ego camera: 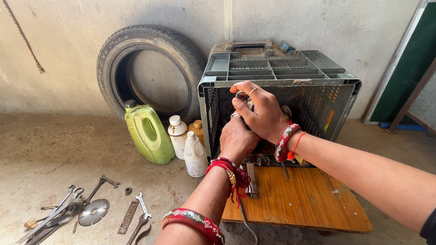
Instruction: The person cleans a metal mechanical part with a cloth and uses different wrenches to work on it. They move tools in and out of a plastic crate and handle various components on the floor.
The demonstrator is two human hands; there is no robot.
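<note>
- Lying under everything: a dusty concrete floor (54, 149), meeting a plain grey wall (68, 54) behind.
- Leaning against that wall: a tyre (152, 45); standing at the far right, a green board (408, 68).
- Resting at the far edge of a low wooden board (309, 199): a grey crate (281, 77) tipped on its side.
- Gripping a small shiny metal part (243, 97) at the crate's open face: right hand (259, 113), fingers clamped on it.
- Pressing up just beneath: left hand (236, 140); grip hidden, cannot tell.
- Standing left of the crate: green jug (147, 134), two white bottles (193, 154), one amber bottle (198, 129).
- Lying scattered at the floor's near-left corner: spanners (143, 206), a cutting disc (93, 212).
</note>
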